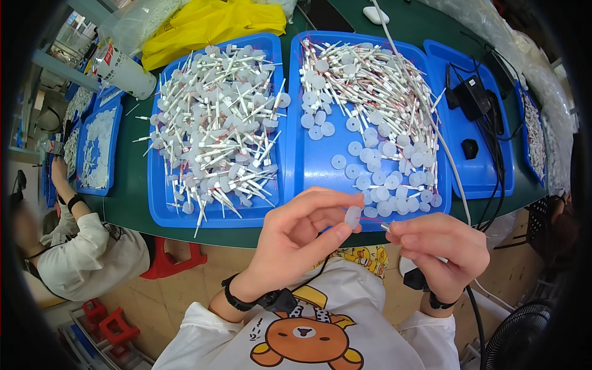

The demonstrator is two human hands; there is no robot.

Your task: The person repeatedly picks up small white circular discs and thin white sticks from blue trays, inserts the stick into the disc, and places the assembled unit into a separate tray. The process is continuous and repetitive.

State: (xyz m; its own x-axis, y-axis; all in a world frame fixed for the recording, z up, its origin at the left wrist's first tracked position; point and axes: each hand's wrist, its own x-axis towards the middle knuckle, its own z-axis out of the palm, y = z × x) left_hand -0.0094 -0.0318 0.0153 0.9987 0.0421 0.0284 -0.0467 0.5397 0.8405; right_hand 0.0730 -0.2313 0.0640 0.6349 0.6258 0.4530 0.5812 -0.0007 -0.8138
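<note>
Your left hand [305, 231] pinches a small white disc [352, 216] between thumb and fingertips, wrist bent inward. Your right hand [439, 246], fingers curled, nips a thin white stick [385, 227] just beside it, both raised before the middle blue tray [308, 166].

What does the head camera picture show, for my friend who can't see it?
A person's left hand pinches a small white disc near the right hand, above two blue trays piled with white sticks and discs on a green table.
</note>
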